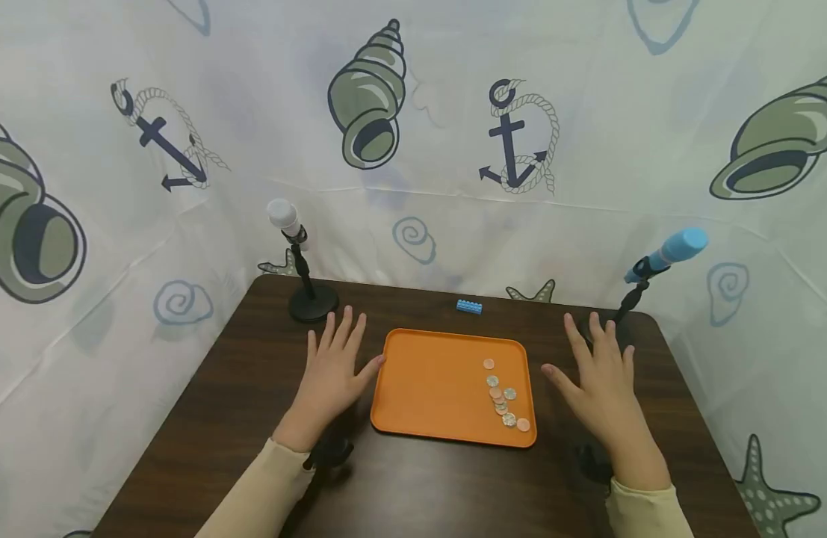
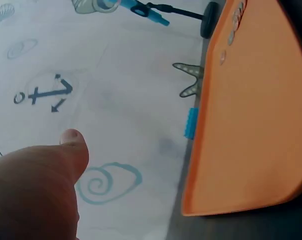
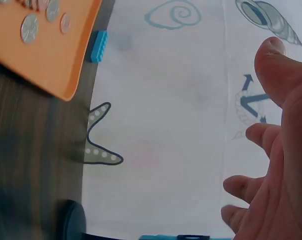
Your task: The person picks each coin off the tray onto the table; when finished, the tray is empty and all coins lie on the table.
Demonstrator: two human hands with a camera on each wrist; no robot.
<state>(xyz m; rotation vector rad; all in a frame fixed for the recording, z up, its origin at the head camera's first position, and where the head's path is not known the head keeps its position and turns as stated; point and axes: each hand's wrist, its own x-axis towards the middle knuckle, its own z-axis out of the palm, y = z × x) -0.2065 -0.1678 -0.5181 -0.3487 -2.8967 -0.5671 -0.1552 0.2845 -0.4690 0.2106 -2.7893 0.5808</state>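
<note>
An orange tray (image 1: 433,388) lies on the dark wooden table between the two hands. Several coins (image 1: 509,420), some silver and some copper, are spread along its right side, a few overlapping. To the tray's left, my left hand (image 1: 332,373) has its fingers spread and holds nothing; its thumb tip appears close to the tray's left rim. On the other side, my right hand (image 1: 601,381) is spread out and bare, apart from the tray. The left wrist view shows the left thumb (image 2: 66,155); in the right wrist view, the right hand (image 3: 276,140) has its fingers extended.
A blue toy brick (image 1: 469,306) sits behind the tray. At the back left stands a black stand (image 1: 312,301) with a white-topped object; a blue-topped object (image 1: 668,252) is on another stand at the back right. A patterned curtain (image 1: 447,246) hangs behind the table (image 1: 453,489).
</note>
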